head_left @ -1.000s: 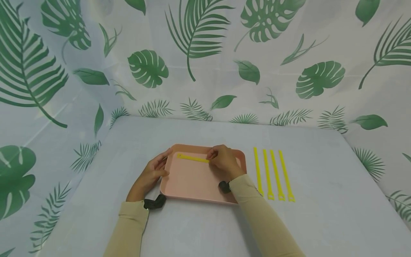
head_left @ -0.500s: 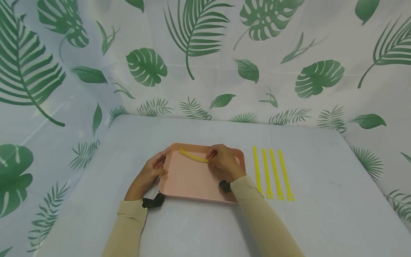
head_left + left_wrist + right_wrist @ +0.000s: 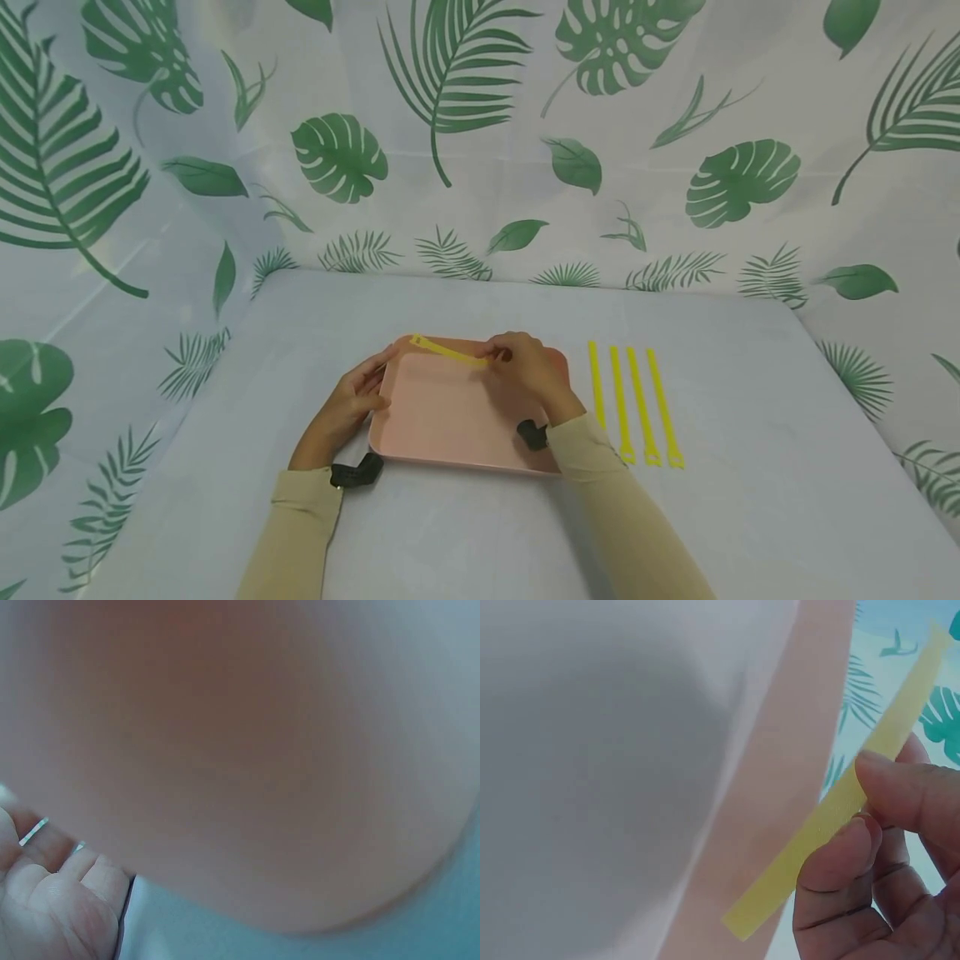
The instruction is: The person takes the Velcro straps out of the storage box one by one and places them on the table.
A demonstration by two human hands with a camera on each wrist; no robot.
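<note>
In the head view, a pink tray [image 3: 450, 417] lies on the table. My left hand [image 3: 347, 408] holds its left side, with the thumb over the rim and the other fingers along the outside. My right hand [image 3: 527, 367] pinches a yellow cable strap [image 3: 450, 353] above the tray's back part; the strap's slotted end points left, over the back rim. In the right wrist view, thumb and fingers grip the strap [image 3: 810, 840] partway along its length. The blurred tray [image 3: 225, 787] fills most of the left wrist view, above the fingers of my left hand [image 3: 67, 900].
Several more yellow cable straps [image 3: 641, 400] lie in a row right of the tray, slotted ends towards me; the right forearm covers part of the nearest. A leaf-printed cloth [image 3: 465, 167] hangs behind the white table [image 3: 750, 417] and along its sides.
The strap lay straight over the tray floor, then bent as its slotted end rose. Now my right hand has lifted it to the back rim. My left hand keeps its hold on the tray.
</note>
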